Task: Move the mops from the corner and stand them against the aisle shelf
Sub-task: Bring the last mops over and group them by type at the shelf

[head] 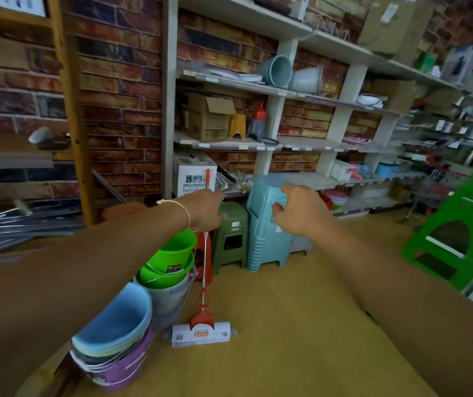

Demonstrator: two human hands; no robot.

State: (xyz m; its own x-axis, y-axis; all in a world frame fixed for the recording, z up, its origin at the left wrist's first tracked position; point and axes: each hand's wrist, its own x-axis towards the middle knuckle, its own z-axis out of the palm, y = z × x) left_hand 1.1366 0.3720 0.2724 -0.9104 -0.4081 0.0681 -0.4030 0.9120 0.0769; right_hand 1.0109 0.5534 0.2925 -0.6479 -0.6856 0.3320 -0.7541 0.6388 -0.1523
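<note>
A sponge mop with a silver pole, red grip and white wrapped head stands upright on the tan floor, its head resting flat. My left hand grips the pole just below the red top. The pole leans toward the white aisle shelf behind it. My right hand hovers to the right with loosely curled fingers, holding nothing, in front of the stacked light-blue stools.
Stacked buckets stand left of the mop: green, grey, and a tilted blue-and-purple stack. A dark green stool sits behind the pole. A bright green stool stack fills the right. Metal rods lie at the left.
</note>
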